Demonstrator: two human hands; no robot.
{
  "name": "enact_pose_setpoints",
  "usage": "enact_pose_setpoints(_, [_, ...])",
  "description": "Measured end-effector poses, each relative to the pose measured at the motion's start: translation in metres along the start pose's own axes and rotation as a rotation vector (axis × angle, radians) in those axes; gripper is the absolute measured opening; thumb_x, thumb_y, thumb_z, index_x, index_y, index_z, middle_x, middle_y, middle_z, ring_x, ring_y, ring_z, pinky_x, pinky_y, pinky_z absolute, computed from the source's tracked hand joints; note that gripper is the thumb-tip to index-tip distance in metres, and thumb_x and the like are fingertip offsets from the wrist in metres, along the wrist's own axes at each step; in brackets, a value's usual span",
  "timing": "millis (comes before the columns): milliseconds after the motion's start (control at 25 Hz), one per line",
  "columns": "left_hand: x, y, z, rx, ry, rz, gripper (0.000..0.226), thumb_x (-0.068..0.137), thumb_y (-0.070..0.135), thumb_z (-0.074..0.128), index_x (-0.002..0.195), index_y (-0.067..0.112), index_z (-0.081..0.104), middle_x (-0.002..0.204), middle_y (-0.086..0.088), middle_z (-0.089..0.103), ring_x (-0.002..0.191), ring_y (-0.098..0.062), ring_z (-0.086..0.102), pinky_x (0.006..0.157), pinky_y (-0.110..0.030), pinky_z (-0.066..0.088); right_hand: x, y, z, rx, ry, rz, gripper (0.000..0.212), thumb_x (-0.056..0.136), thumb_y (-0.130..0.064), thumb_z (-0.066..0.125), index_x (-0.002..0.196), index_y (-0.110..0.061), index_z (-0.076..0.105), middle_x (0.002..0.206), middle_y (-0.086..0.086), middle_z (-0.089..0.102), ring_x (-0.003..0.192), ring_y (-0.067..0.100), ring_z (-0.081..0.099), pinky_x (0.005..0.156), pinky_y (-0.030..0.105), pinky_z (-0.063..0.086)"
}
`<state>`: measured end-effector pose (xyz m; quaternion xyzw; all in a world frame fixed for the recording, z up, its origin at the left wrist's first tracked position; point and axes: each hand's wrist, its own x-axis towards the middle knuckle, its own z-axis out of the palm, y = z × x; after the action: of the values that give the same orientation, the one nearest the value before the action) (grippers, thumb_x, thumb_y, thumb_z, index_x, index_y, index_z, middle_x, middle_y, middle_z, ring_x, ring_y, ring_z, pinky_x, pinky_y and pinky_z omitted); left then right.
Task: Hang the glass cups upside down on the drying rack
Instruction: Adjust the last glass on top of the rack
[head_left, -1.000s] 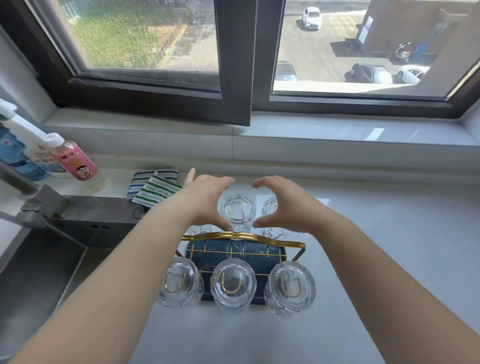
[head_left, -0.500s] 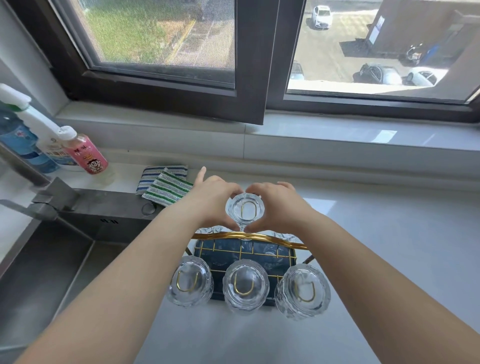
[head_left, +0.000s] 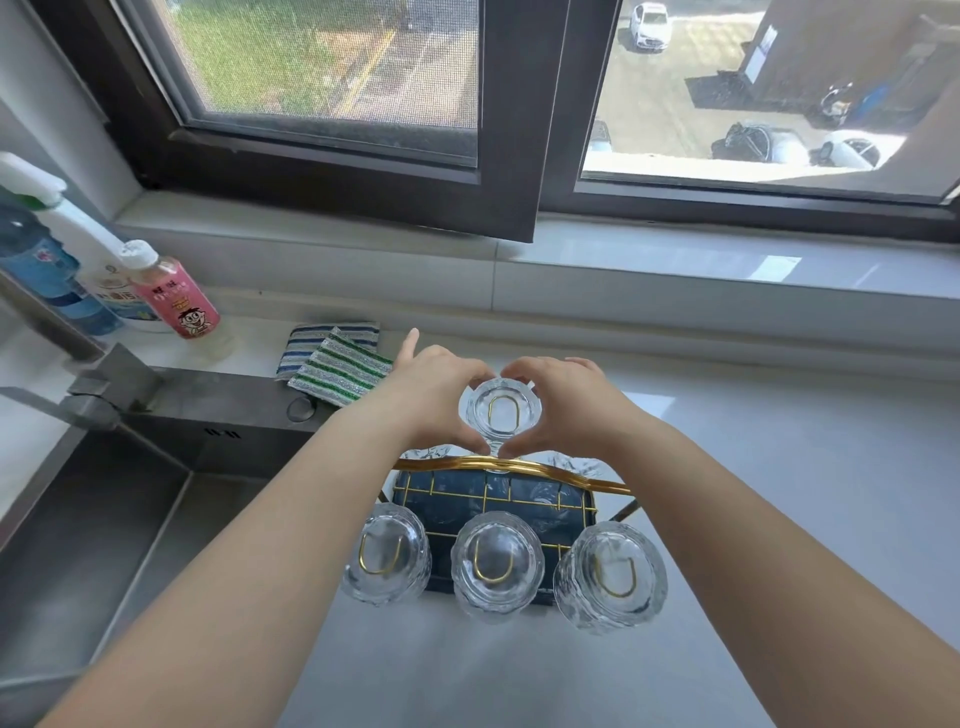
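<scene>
A gold wire drying rack (head_left: 511, 465) with a dark blue tray stands on the white counter. Three clear glass cups hang upside down on its near pegs: left cup (head_left: 385, 553), middle cup (head_left: 497, 564), right cup (head_left: 612, 574). On the far middle peg sits another upside-down glass cup (head_left: 500, 410). My left hand (head_left: 441, 402) and my right hand (head_left: 563, 402) both wrap around that far cup from either side. Bits of other glasses show under my wrists on the far row, mostly hidden.
A steel sink (head_left: 98, 525) with a faucet (head_left: 78, 395) lies to the left. Bottles, one pink (head_left: 174, 291), stand behind it. Striped cloths (head_left: 337, 361) lie by the sink's back edge. A window sill (head_left: 675, 275) runs along the back.
My two hands have come together from apart and now clasp the far middle cup. The view has shifted slightly right and down.
</scene>
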<state>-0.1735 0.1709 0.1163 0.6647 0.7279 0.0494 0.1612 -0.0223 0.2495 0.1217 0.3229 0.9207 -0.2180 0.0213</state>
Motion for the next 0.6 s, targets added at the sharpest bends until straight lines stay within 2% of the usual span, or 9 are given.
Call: enact_pose_setpoints(600, [-0.0006, -0.0027, 0.0035, -0.039, 0.007, -0.016, 0.068, 0.063, 0.051, 0.074, 0.123, 0.034, 0.047, 0.118, 0.005, 0.060, 0.123, -0.021, 0.039, 0.110, -0.051, -0.013, -0.0008, 0.0015, 0.0013, 0.010, 0.012, -0.011, 0.085, 0.056, -0.053, 0.079, 0.127, -0.021, 0.044, 0.130, -0.001, 0.057, 0.117, 0.020, 0.051, 0.107, 0.038, 0.021])
